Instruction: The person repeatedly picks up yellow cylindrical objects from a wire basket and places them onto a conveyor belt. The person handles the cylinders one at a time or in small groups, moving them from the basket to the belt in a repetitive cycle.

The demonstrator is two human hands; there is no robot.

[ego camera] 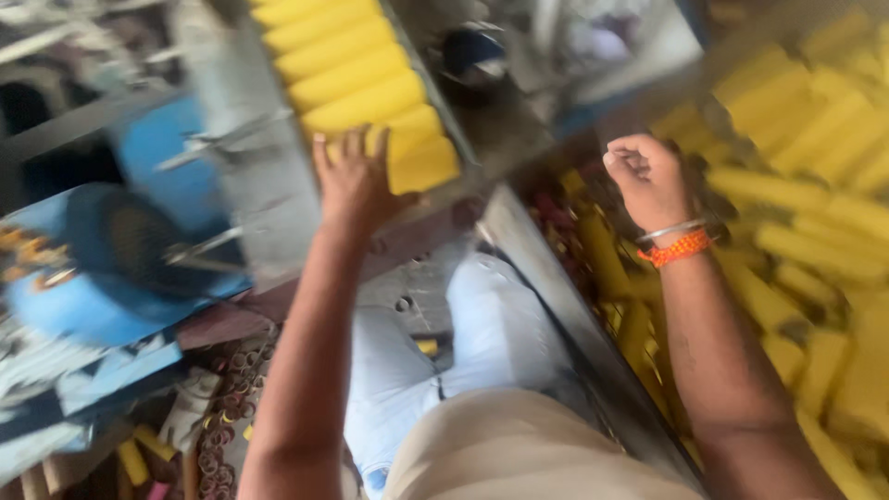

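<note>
left hand (356, 181) flat on yellow rolls (370, 79) | right hand (648, 176) fisted — blurred

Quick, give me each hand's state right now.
Left hand: open, fingers spread on the row of yellow cylindrical rolls.
Right hand: closed in a fist above the heap of loose yellow rolls; contents cannot be told.

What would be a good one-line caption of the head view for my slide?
Left hand rests on a row of yellow tubes; right hand, closed, hovers above a bin of yellow tubes.

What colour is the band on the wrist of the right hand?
Orange, on the band beside a thin silver bangle, seen in the head view.
</note>
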